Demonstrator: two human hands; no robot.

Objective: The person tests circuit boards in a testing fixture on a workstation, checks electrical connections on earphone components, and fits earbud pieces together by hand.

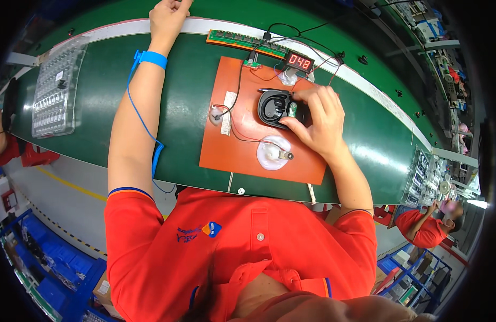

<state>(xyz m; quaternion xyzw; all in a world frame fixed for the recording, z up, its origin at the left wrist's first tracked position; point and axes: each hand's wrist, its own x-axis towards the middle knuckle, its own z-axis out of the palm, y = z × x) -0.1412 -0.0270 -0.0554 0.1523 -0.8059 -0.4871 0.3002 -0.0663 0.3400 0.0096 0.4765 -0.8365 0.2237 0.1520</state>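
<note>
**Black case (273, 109) gripped at orange mat (221, 153)**

Head view: case just above and right of frame centre, between right hand's (322, 119) thumb and fingers. Left hand (169, 17) at top edge, fingers cropped; cannot tell whether holding anything. Step, judged: one-handed positioning. Next move calls for steady grip, clear of the red-digit display (299, 61).

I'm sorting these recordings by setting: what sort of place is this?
Probably an electronics assembly or testing area in a factory: there is a wired orange board with a lit red digital display, a corded blue wrist strap, and a co-worker in a similar red shirt.
</note>
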